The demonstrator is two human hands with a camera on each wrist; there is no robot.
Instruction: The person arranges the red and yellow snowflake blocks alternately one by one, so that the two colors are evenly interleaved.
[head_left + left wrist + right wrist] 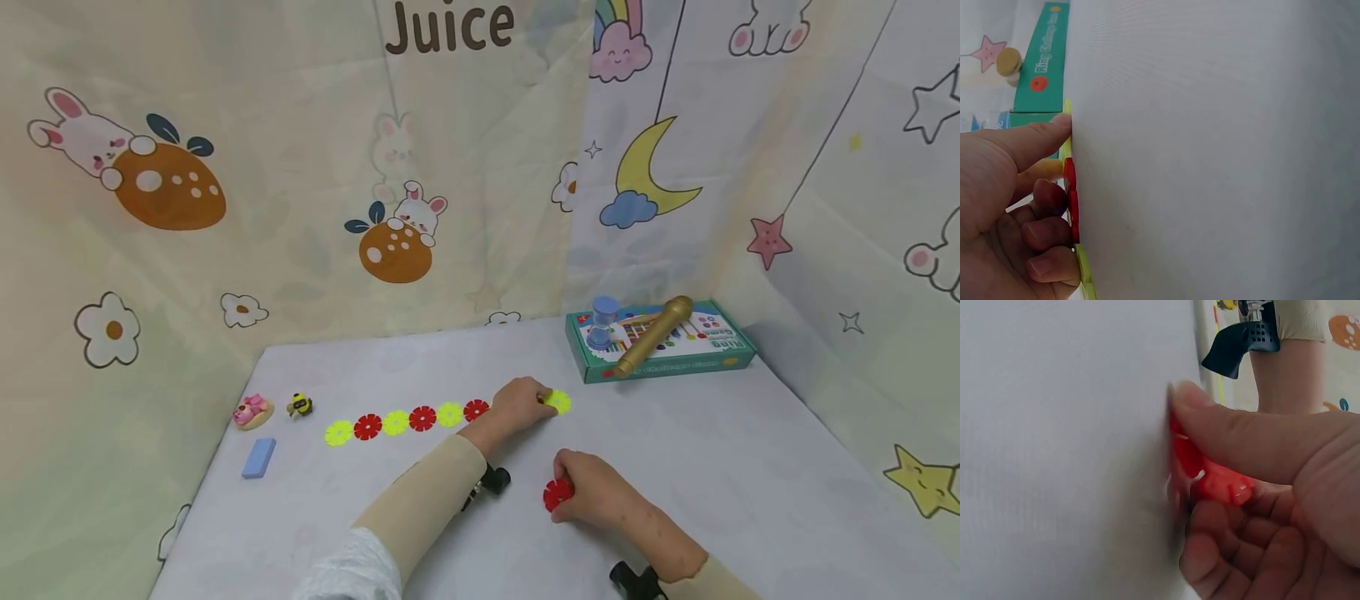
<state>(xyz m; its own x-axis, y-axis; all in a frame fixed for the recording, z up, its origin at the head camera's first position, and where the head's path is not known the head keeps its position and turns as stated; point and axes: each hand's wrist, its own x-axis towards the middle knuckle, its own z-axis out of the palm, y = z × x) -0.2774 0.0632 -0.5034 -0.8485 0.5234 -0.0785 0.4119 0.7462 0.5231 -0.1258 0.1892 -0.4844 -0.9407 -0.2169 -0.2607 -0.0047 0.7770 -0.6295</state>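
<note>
A row of notched plastic snowflake discs, yellow and red in turn, runs across the white table. At its right end my left hand [517,404] pinches a yellow snowflake disc [558,402] by its edges; the left wrist view has this disc [1067,140] edge-on at the thumb, flat against the table. Beside it a red disc [1071,200] lies under the curled fingers. Nearer to me, my right hand [598,493] holds a red snowflake disc [557,495] between thumb and fingers. In the right wrist view that red disc [1188,456] is tilted and partly covered by the thumb.
At the back right lies a green game box [675,367], with a blue sand timer [602,323] and a gold microphone [654,336] on top. On the left are a pink figure [252,411], a toy bee [300,405] and a blue block [258,458]. Printed cloth hangs behind.
</note>
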